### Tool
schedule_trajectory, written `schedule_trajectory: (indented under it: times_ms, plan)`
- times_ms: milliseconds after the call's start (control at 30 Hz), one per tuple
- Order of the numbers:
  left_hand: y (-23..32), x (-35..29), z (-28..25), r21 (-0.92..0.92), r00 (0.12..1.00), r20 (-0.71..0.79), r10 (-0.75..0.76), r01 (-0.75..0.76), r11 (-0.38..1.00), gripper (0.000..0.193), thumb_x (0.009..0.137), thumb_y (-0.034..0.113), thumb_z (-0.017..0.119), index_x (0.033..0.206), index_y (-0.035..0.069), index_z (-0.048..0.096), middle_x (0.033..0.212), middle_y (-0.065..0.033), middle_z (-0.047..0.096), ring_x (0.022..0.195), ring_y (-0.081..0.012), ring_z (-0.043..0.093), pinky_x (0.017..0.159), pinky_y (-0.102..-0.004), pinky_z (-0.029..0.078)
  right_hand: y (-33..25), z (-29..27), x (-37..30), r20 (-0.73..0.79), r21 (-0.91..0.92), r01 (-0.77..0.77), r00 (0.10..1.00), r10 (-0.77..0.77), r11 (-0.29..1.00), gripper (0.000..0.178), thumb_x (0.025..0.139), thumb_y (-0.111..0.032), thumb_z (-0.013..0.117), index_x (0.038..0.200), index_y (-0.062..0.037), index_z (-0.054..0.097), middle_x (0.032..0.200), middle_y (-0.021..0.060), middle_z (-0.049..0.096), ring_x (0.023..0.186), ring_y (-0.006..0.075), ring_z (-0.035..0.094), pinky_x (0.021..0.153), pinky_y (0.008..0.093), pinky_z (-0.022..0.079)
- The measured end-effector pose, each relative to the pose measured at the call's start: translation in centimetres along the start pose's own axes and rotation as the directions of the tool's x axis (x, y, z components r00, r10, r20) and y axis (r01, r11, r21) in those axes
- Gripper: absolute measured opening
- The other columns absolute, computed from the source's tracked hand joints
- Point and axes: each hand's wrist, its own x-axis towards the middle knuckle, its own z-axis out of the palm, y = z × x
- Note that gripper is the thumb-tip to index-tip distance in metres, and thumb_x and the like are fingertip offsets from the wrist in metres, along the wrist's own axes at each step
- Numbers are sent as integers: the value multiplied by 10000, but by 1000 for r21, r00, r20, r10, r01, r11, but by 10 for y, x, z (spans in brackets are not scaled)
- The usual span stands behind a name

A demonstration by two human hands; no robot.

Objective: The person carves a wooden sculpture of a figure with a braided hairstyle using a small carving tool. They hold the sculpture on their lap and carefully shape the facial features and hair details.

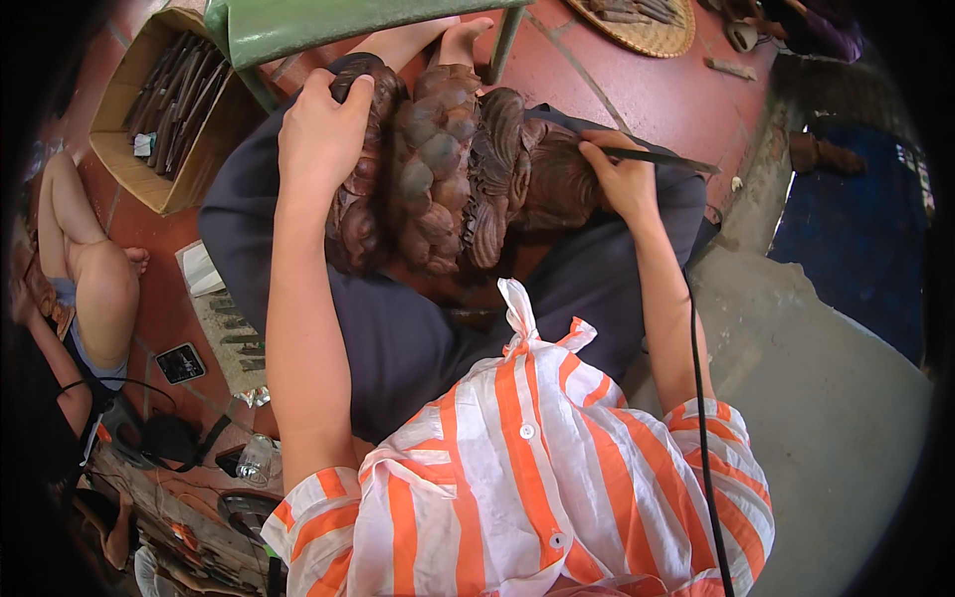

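Observation:
A dark brown wood carving (435, 164) lies across my lap, with rounded bulging lumps in its middle and swirling grooved relief on its right part. My left hand (323, 129) grips its upper left end, fingers curled over the edge. At the carving's right end, my right hand (624, 179) pinches a long, thin, flat dark metal tool (671, 159). The tool points to the right, and its end by my fingers lies close to the wood. I cannot tell whether it touches the carving.
A green bench (358, 30) stands just beyond the carving. A cardboard box (119, 154) of long dark tools is at the left, near a seated person's leg (104, 279). A phone (180, 364) and a glass jar (257, 460) lie lower. A woven tray (662, 38) sits far right; a black cable (699, 398) runs along my right arm.

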Motion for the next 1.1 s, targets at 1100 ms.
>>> schedule_trajectory:
  times_ms: [1100]
  plan:
    - [3, 2, 0, 42, 1000, 18, 1, -2, 999, 579, 882, 461, 527, 1210, -15, 560, 1081, -283, 649, 1076, -439, 600, 942, -464, 456, -8, 13, 1, -75, -51, 57, 995, -61, 997, 196, 812, -111, 709, 951, 27, 727, 912, 140, 724, 863, 194, 669, 808, 307, 508]
